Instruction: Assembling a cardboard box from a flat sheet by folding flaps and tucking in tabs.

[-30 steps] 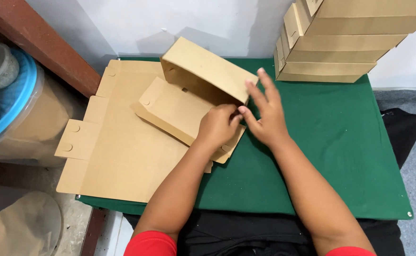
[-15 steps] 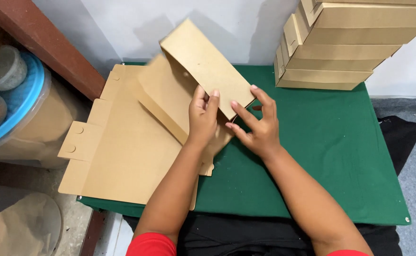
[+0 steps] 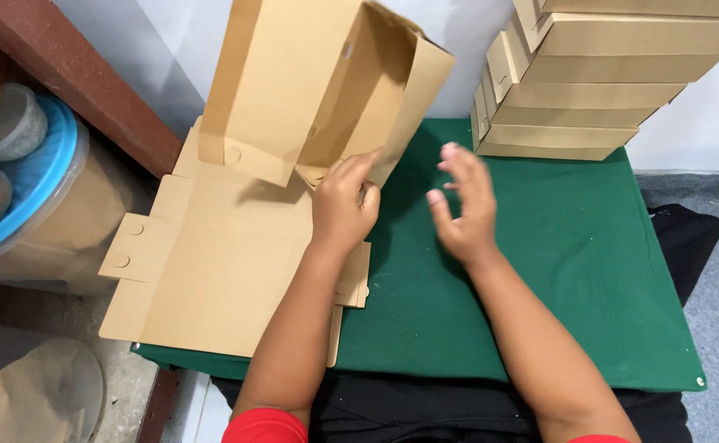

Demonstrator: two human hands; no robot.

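A half-folded brown cardboard box [image 3: 318, 90] stands tipped up at the back of the green table [image 3: 573, 271], its open side facing me. My left hand [image 3: 345, 205] grips the box's lower front edge. My right hand [image 3: 462, 205] hovers just right of the box with fingers spread, holding nothing and apart from the cardboard. Under the box and my left forearm lies a stack of flat cardboard blanks [image 3: 212, 271] with round-marked tabs on the left.
A stack of several folded cardboard boxes [image 3: 605, 74] stands at the back right against the white wall. A clear tub with a blue lid [image 3: 23, 189] sits on the floor at left, beside a brown wooden rail [image 3: 89, 82].
The box has been lifted and tipped upright, up and toward the wall. My right hand has come off the cardboard and opened; my left hand keeps hold of the lower edge.
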